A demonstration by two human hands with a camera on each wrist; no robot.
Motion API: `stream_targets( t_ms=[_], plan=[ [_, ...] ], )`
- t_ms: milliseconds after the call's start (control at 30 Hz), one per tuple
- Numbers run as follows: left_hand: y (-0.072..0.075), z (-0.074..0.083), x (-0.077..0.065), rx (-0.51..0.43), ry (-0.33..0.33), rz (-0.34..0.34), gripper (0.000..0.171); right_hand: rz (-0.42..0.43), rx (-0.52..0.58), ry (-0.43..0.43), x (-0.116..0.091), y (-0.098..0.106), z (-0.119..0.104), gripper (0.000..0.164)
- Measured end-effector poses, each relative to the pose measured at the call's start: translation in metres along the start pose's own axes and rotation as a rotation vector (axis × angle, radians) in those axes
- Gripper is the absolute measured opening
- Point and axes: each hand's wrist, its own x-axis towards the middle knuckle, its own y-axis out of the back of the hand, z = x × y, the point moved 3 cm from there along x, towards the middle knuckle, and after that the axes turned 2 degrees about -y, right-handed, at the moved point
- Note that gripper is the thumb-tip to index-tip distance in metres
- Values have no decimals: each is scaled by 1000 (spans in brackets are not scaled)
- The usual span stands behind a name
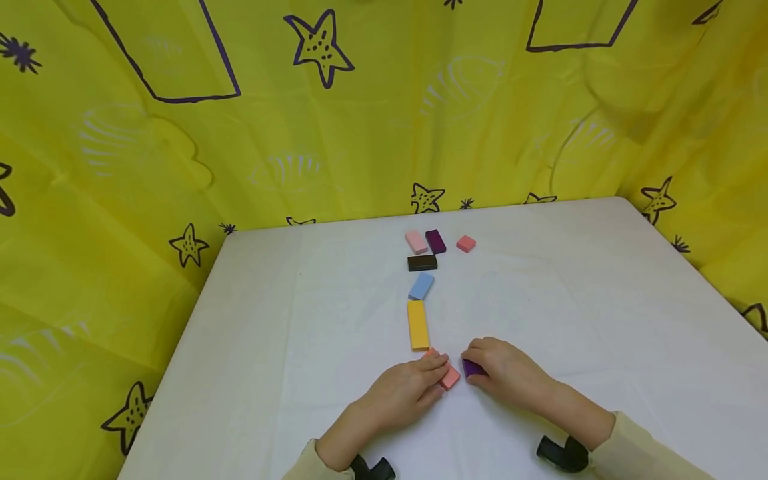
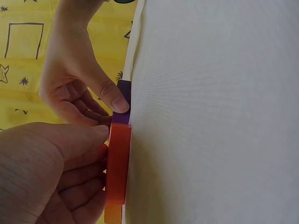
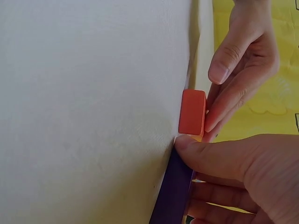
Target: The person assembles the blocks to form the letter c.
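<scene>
A coral-orange block [image 1: 450, 377] lies flat on the table. My left hand [image 1: 408, 393] rests its extended fingers over it. In the right wrist view, the left thumb stands apart from this orange block [image 3: 192, 112]. Just to the right, my right hand [image 1: 510, 373] pinches a purple block [image 1: 472, 368] between thumb and fingers, covering part of it. The left wrist view shows the purple block [image 2: 122, 100] lined up close to the end of the orange one [image 2: 119, 163]. Behind the left fingertips, a yellow block [image 1: 418, 325] lies close to the orange one.
Farther back, a light blue block [image 1: 422, 286], a black block [image 1: 423, 263], a pink block [image 1: 417, 241] and a dark purple block [image 1: 436, 241] continue the row. A small coral block [image 1: 466, 243] lies apart at right. White cloth covers the table [image 1: 570, 287]; a yellow curtain [image 1: 384, 133] hangs behind.
</scene>
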Motion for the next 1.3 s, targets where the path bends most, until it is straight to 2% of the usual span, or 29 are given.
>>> stream_targets(
  t_ms=[500,1300],
  plan=[
    [1,0,-1,-13,11,-12,39,-20,52,-11,-1,-3,-5,23],
    [3,2,1,-9,21,-6,38,0,38,19,-9,-5,-13,24]
  ],
)
